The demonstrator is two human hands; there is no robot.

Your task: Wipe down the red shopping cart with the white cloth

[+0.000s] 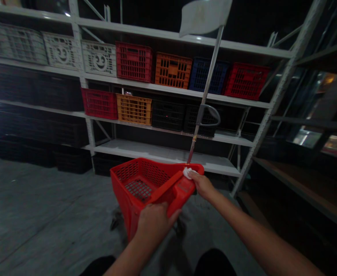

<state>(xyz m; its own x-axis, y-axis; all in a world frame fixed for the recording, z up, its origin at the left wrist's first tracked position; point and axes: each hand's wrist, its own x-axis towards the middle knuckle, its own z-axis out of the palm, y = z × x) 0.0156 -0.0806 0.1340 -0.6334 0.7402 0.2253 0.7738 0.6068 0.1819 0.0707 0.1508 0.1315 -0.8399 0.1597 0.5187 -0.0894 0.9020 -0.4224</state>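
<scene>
A red plastic shopping cart (132, 209) on wheels stands right in front of me, its basket having slotted sides and a grid floor. My left hand (155, 220) is closed around the cart's near rim. At the far right corner, my right hand (204, 184) presses a crumpled white cloth (189, 173) against the cart's red top. A metal pole (211, 73) rises from that corner, carrying a grey loop handle (210, 115) and a white flag (204, 17) at its top.
White metal shelving (162, 89) spans the back, holding a red crate (134, 61), an orange crate (173, 70), a blue crate (203, 74) and several others. Another rack (309, 186) with brown shelves stands close on the right. Grey concrete floor (41, 214) lies underneath.
</scene>
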